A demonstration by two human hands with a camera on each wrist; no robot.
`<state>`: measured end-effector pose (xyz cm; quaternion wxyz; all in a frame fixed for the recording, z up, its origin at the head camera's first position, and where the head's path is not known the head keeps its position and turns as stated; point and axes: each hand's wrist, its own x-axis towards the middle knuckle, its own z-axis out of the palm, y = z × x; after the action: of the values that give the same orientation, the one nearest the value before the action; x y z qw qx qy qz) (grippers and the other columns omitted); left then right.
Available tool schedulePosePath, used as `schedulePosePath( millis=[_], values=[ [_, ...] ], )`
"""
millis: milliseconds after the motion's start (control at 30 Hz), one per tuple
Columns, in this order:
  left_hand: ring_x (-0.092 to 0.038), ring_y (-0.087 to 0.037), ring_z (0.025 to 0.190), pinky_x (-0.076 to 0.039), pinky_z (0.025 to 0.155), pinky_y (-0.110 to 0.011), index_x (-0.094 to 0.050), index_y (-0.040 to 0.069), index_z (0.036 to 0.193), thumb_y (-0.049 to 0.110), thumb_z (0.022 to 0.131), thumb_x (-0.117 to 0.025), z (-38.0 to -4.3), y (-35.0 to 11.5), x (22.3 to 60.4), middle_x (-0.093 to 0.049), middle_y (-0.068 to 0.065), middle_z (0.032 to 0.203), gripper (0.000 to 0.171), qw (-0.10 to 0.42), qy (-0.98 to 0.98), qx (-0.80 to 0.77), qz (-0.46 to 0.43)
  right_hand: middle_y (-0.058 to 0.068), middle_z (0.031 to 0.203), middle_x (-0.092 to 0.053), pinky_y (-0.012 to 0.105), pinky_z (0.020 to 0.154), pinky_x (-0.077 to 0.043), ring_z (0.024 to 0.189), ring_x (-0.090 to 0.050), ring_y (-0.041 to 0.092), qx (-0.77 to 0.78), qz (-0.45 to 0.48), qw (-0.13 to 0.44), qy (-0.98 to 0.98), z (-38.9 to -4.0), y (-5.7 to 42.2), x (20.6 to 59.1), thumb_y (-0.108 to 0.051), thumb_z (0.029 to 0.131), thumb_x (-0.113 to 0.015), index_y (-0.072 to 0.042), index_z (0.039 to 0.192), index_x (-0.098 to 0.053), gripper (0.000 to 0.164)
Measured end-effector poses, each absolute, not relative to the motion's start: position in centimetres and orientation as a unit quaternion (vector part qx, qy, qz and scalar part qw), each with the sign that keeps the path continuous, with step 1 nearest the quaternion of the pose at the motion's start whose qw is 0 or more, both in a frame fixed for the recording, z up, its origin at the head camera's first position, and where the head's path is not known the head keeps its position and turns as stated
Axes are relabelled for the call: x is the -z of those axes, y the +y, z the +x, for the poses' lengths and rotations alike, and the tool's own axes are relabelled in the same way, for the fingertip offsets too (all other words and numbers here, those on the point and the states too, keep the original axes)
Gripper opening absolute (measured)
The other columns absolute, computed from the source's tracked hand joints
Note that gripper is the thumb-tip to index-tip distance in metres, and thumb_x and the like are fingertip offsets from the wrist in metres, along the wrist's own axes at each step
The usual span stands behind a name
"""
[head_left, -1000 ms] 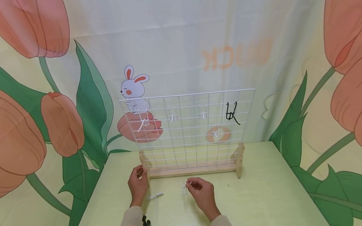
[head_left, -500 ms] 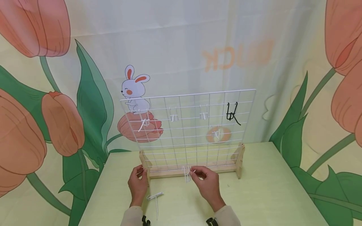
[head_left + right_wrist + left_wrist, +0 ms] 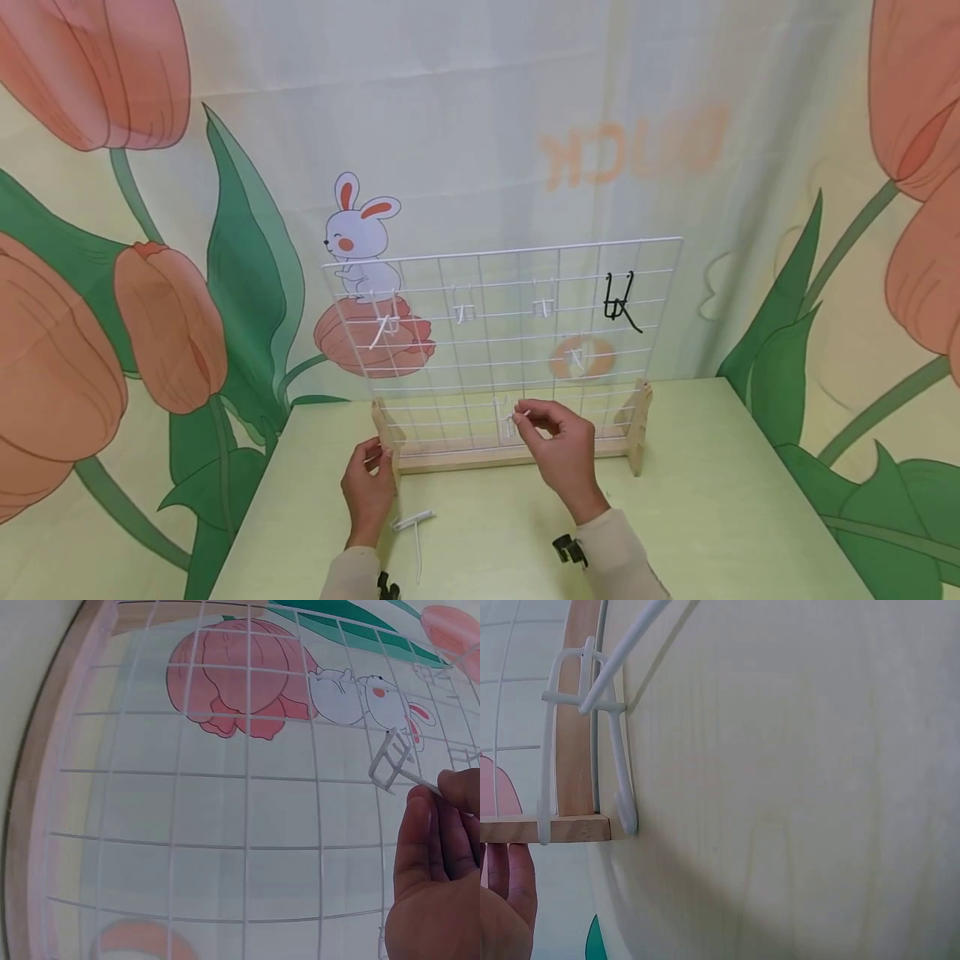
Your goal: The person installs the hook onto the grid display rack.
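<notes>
My right hand (image 3: 566, 454) pinches a white wire hook (image 3: 508, 425) by its prong, in front of the lower middle of a white wire grid (image 3: 491, 342). In the right wrist view the hook's frame (image 3: 391, 761) hangs near the grid wires; whether it touches them I cannot tell. The left hand (image 3: 369, 492) holds the left leg of the wooden stand (image 3: 517, 455) that bears the grid, and its fingers (image 3: 521, 881) meet the wood in the left wrist view. Another white hook (image 3: 415, 523) lies on the table beside that hand.
Several white hooks hang on the grid, among them a long one (image 3: 386, 323) at left and a small one (image 3: 575, 358) lower right. A black hook (image 3: 618, 304) hangs at upper right. The pale green table (image 3: 720, 492) ends against a printed tulip backdrop (image 3: 480, 125).
My right hand has lifted the white hook from low over the table, up and slightly right, to the lower grid. The left hand stays at the stand's leg.
</notes>
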<state>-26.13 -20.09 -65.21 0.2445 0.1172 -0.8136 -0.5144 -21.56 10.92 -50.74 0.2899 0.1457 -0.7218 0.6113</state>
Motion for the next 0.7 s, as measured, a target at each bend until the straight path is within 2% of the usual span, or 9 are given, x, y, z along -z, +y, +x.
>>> schedulePosePath(
  millis=[167,333,467,700],
  values=[
    [-0.074,-0.029,0.108,-0.063,0.087,-0.047,-0.069,0.014,0.127,0.017,0.103,-0.071,-26.1,-20.1,65.2,-0.075,-0.010,0.118,0.024,0.246,-0.813,0.516,0.114,0.006,0.100,-0.082,0.015,0.082,-0.059,0.085,-0.077,0.020,-0.609,0.146,0.300,-0.719,-22.2,11.1,49.3,-0.007,0.091,-0.083,-0.012,0.105,-0.083,0.015],
    [-0.074,-0.028,0.107,-0.063,0.085,-0.042,-0.069,0.013,0.127,0.016,0.103,-0.071,-26.2,-20.0,65.2,-0.075,-0.010,0.118,0.024,0.245,-0.813,0.515,0.114,0.005,0.100,-0.082,0.014,0.082,-0.059,0.084,-0.078,0.022,-0.590,0.164,0.327,-0.720,-22.9,11.3,47.7,-0.006,0.091,-0.083,-0.011,0.105,-0.082,0.015],
    [-0.074,-0.028,0.107,-0.063,0.085,-0.041,-0.069,0.013,0.127,0.016,0.103,-0.071,-26.1,-20.1,65.1,-0.075,-0.010,0.119,0.025,0.243,-0.813,0.517,0.113,0.007,0.099,-0.082,0.014,0.083,-0.059,0.083,-0.078,0.024,-0.570,0.187,0.356,-0.717,-23.8,11.5,46.6,-0.002,0.090,-0.082,-0.009,0.105,-0.082,0.016],
    [-0.074,-0.029,0.108,-0.063,0.087,-0.045,-0.069,0.012,0.127,0.016,0.103,-0.071,-26.0,-20.0,64.9,-0.075,-0.011,0.120,0.025,0.244,-0.811,0.519,0.112,0.008,0.098,-0.082,0.015,0.086,-0.059,0.084,-0.079,0.022,-0.495,0.226,0.419,-0.726,-24.8,11.9,44.5,-0.002,0.089,-0.083,-0.005,0.104,-0.082,0.015]
  ],
)
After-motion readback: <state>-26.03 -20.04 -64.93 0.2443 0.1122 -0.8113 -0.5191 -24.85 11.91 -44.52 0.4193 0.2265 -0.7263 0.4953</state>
